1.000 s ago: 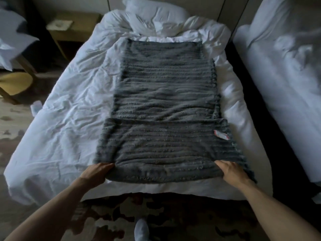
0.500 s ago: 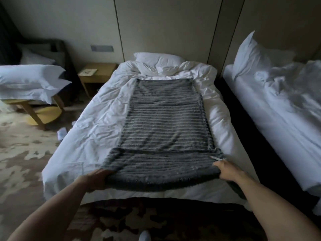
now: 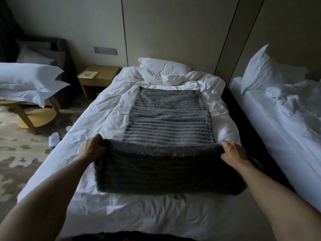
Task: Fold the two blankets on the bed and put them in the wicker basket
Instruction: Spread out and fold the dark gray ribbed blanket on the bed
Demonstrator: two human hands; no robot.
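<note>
As L fingers [image 3: 97,139], R fingers [image 3: 227,144] pinch corners, blanket [image 3: 166,171] spans between (raised).

Stacked white pillows [image 3: 29,79] lie on a low yellow table [image 3: 40,116], near a wooden nightstand [image 3: 107,71].

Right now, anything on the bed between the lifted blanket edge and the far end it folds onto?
Nothing visible. The left hand and right hand grip the grey blanket by its near corners; its flat part lies bare to the far edge. No wicker basket in view.
</note>
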